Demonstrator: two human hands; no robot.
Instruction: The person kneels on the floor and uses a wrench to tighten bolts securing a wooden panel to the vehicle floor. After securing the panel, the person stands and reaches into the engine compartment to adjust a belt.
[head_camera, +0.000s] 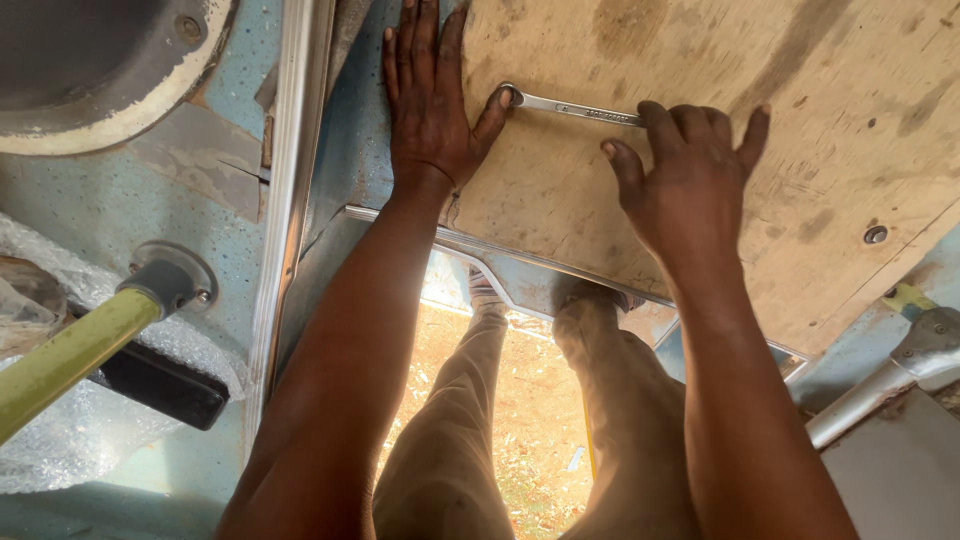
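Plywood panel (700, 160), stained, fills upper right; small round bolt head (876, 234) near its right edge. Blue speckled floor (90, 200) to left, with metal trim strip (290, 200) running along it. Yellow-green pole (70, 360) on grey floor mount, lower left, above bubble wrap (60, 440). Left hand (430, 100) open, pressed flat across panel edge, thumb touching ring end of wrench. Right hand (690, 175) loosely curled, fingers resting on shaft. Steel combination wrench (570, 107) lies flat on panel between hands.
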